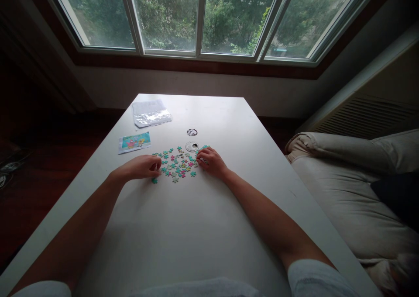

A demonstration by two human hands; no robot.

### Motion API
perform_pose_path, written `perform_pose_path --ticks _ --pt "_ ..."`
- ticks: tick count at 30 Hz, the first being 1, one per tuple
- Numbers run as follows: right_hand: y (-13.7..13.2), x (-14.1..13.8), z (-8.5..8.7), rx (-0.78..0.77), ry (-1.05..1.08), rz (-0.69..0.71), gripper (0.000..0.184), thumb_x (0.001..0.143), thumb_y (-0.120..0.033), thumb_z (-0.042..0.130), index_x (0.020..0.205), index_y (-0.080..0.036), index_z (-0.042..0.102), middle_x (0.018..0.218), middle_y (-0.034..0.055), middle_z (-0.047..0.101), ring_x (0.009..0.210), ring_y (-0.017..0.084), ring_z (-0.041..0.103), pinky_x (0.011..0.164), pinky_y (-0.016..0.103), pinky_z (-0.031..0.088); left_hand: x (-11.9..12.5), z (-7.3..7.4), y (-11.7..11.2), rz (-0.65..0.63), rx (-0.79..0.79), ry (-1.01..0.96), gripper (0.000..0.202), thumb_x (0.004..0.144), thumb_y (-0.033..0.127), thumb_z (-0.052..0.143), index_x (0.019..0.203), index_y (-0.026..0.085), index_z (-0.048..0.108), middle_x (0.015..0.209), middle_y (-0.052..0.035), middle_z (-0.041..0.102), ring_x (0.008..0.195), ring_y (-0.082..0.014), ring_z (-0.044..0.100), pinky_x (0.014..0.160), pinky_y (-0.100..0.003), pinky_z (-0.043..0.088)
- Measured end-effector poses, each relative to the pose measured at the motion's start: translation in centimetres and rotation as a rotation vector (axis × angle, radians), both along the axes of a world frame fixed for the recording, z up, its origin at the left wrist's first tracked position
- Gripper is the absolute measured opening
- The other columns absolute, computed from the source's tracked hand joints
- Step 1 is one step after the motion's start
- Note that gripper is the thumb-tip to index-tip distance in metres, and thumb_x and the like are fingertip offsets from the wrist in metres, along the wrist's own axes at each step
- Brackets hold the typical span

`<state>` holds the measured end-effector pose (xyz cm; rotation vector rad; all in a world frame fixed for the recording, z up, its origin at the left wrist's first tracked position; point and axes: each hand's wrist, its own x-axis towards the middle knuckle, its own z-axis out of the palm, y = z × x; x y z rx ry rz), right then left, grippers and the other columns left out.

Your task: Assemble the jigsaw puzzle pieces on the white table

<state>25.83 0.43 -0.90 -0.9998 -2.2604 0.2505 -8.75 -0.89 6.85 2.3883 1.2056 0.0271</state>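
Observation:
Many small jigsaw puzzle pieces (178,165), teal, green, pink and yellow, lie loose on the white table (209,231). At the left edge of the pile is my left hand (140,167), its thumb and fingers curled together; what sits between the fingertips is too small to make out. My right hand (212,161) rests at the pile's right edge with bent fingers lowered to the pieces, and its fingertips are partly hidden. A colourful picture card (134,143) lies flat beyond my left hand.
A clear plastic bag (151,112) lies at the table's far left. Two round inserts, a farther disc (192,132) and a nearer ring (192,146), sit beyond the pieces. A pale sofa (327,192) stands along the right side, and a window (199,22) faces me.

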Motion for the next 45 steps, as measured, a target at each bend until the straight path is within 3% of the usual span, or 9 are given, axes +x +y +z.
perform_pose_path --ticks 13,20,25,29,33,41,45 --pt "0.1 0.0 0.2 -0.003 -0.006 0.008 0.010 0.093 -0.023 0.060 0.091 -0.025 0.069 0.103 0.0057 0.070 0.102 0.023 0.056 0.093 0.040 0.046 0.9 -0.7 -0.2 -0.021 0.101 0.043 0.010 0.081 0.034 0.055 0.077 0.026 0.061 0.078 -0.0018 0.065 0.071 -0.0200 0.057 0.059 -0.030 0.034" --pt "0.2 0.1 0.0 -0.013 -0.009 0.012 0.010 0.094 -0.025 0.060 0.091 -0.025 0.069 0.102 0.0057 0.069 0.101 0.023 0.056 0.094 0.041 0.046 0.9 -0.4 -0.8 -0.027 0.097 0.074 0.009 0.077 0.035 0.064 0.080 0.027 0.061 0.082 -0.0005 0.066 0.075 -0.0210 0.059 0.058 -0.030 0.033" --pt "0.1 0.1 0.3 -0.015 -0.007 0.016 0.010 0.094 -0.024 0.060 0.091 -0.024 0.069 0.103 0.0060 0.069 0.101 0.023 0.056 0.094 0.040 0.046 1.2 -0.3 -1.0 -0.051 0.126 0.117 0.003 0.079 0.027 0.057 0.076 0.025 0.057 0.084 -0.0017 0.066 0.078 -0.0212 0.059 0.060 -0.030 0.034" --pt "0.2 0.1 0.3 -0.011 -0.003 0.023 0.009 0.094 -0.024 0.060 0.091 -0.024 0.069 0.103 0.0058 0.069 0.101 0.023 0.056 0.094 0.039 0.045 1.5 0.1 -1.1 -0.057 0.188 0.190 0.014 0.087 0.026 0.046 0.080 0.024 0.057 0.087 -0.0032 0.067 0.080 -0.0207 0.060 0.064 -0.029 0.036" --pt "0.2 0.2 0.2 -0.009 -0.006 0.017 0.009 0.094 -0.024 0.060 0.091 -0.024 0.069 0.103 0.0058 0.069 0.101 0.023 0.056 0.094 0.039 0.045 1.5 0.6 -1.2 -0.057 0.136 0.238 0.011 0.086 0.030 0.051 0.085 0.024 0.059 0.091 -0.0029 0.067 0.084 -0.0203 0.061 0.065 -0.028 0.038" --pt "0.0 0.1 0.3 -0.021 -0.017 0.018 0.011 0.095 -0.024 0.059 0.092 -0.023 0.069 0.105 0.0063 0.069 0.102 0.023 0.056 0.096 0.039 0.044 1.2 1.0 -1.2 0.093 0.107 0.315 0.014 0.080 0.037 0.060 0.083 0.023 0.059 0.088 -0.0025 0.067 0.079 -0.0203 0.060 0.060 -0.029 0.033" --pt "0.0 0.1 0.2 -0.033 -0.029 0.010 0.011 0.095 -0.024 0.059 0.092 -0.023 0.070 0.105 0.0067 0.069 0.103 0.023 0.056 0.095 0.039 0.045 1.2 0.9 -1.2 0.090 0.076 0.284 0.012 0.081 0.035 0.060 0.084 0.024 0.060 0.086 -0.0017 0.067 0.078 -0.0201 0.060 0.061 -0.029 0.034"
